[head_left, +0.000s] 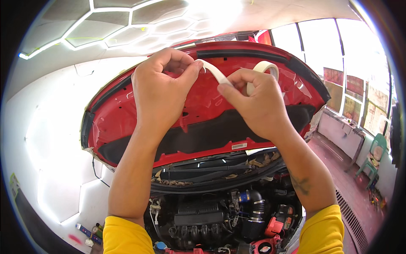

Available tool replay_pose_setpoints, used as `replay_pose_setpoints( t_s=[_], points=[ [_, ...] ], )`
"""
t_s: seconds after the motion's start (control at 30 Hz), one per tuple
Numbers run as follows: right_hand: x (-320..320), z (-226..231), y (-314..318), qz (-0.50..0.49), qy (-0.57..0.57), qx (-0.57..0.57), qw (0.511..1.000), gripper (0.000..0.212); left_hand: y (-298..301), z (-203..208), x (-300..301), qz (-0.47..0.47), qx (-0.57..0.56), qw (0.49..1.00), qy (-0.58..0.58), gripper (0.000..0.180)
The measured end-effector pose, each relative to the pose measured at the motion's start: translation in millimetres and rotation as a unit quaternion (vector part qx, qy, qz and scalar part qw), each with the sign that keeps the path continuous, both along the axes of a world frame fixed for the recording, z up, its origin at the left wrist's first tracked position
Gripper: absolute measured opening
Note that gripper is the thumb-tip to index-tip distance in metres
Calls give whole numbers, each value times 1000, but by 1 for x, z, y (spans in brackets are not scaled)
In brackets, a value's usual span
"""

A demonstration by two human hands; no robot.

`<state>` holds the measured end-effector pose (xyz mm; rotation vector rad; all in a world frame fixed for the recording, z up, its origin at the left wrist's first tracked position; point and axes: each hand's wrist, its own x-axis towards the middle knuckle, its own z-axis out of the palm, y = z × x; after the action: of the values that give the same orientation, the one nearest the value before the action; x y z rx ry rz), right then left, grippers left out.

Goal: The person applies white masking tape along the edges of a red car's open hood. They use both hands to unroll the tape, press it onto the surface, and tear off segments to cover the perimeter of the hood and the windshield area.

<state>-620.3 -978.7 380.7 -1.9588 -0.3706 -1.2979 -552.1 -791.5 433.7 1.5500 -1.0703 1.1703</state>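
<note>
Both my hands are raised in front of the underside of a red car hood point(194, 101) that stands propped up. My left hand point(163, 80) pinches the free end of a strip of masking tape point(215, 73) between thumb and fingers. The strip runs across to my right hand point(258, 99), whose thumb and forefinger grip it near the off-white roll point(266, 66). The roll sits behind my right fingers, partly hidden by them. Between the hands the tape bows slightly upward.
Below lies the engine bay with a black engine cover point(198, 213) and a ribbed intake hose point(258, 207). Dry leaves point(258, 162) lie along the cowl. A green chair point(374, 156) and a bench point(342, 127) stand at the right, near a floor grate point(351, 220). Hexagonal lights hang overhead.
</note>
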Motion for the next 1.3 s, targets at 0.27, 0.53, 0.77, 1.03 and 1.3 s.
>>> replay_pose_setpoints(
  t_s=[0.27, 0.53, 0.77, 1.03, 1.3],
  points=[
    [33, 36, -32, -191, -192, -119, 955, 23, -5, 2, 23, 16, -57, 998, -36, 12],
    [50, 71, -39, -334, -299, -182, 875, 25, -18, 20, 53, 94, -131, 976, -150, 16],
    [60, 64, -34, -316, -173, -157, 920, 28, -27, 13, 86, 190, -121, 957, -185, 14],
    [60, 69, -32, -336, -153, -152, 917, 27, -31, 16, 93, 209, -124, 946, -214, 15],
    [64, 68, -33, -359, -163, -156, 906, 28, -33, 16, 96, 225, -128, 933, -248, 14]
  ],
)
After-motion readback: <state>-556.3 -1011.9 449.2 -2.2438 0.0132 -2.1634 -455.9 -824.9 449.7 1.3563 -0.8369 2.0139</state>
